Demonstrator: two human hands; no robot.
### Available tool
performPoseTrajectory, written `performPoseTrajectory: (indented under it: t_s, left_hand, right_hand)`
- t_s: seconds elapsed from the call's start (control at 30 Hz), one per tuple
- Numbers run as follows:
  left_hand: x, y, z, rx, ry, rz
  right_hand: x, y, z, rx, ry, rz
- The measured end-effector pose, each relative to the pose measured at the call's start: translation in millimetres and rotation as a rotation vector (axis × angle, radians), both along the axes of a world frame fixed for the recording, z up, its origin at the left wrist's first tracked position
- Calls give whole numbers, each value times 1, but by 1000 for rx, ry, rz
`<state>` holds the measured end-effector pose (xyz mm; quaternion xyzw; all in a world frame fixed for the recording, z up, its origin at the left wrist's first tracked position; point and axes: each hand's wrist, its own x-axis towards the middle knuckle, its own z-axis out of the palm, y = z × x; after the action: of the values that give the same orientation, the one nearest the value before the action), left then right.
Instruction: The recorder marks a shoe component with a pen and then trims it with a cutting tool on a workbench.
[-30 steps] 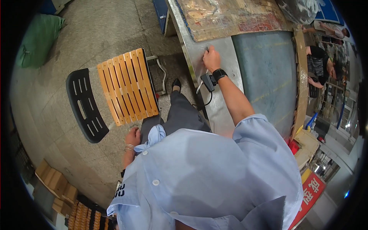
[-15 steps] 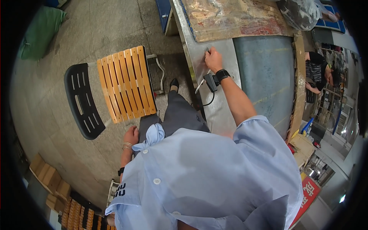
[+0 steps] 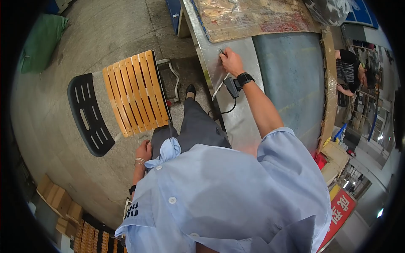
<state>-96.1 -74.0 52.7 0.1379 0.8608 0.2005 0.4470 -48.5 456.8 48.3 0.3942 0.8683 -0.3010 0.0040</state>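
My right hand [image 3: 232,61] is over the bare metal strip of the table, its fingers pinched together. A small dark, thin piece [image 3: 221,51] sticks out at the fingertips; its kind is too small to make out. A black wristband [image 3: 244,79] with a black boxy device [image 3: 231,87] and a cable sits on that wrist. My left hand [image 3: 144,150] is low beside my thigh, near the chair's seat, with its fingers curled in. Its palm is hidden, so whether anything is in it does not show.
A chair with a wooden slat seat [image 3: 135,92] and black backrest [image 3: 89,114] stands to the left. The metal table [image 3: 242,122] bears a worn board [image 3: 257,19] and a grey-blue surface [image 3: 291,84]. Cardboard boxes [image 3: 55,196] lie lower left. Another person [image 3: 349,71] is at far right.
My right hand has shifted slightly left along the metal strip, fingers still pinched, and the small dark piece now shows at their left. My left hand stays beside my thigh.
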Motion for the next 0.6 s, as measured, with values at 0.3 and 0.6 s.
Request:
performPoseTrajectory:
  t_s: [0.3,0.6]
  left_hand:
    - [-10,17,10,27,-11,-3]
    - [0,0,2,16,20,-4]
  right_hand:
    - [-11,-12,3,76,-64,-118]
    - [-8,-14,3,13,-42,-73]
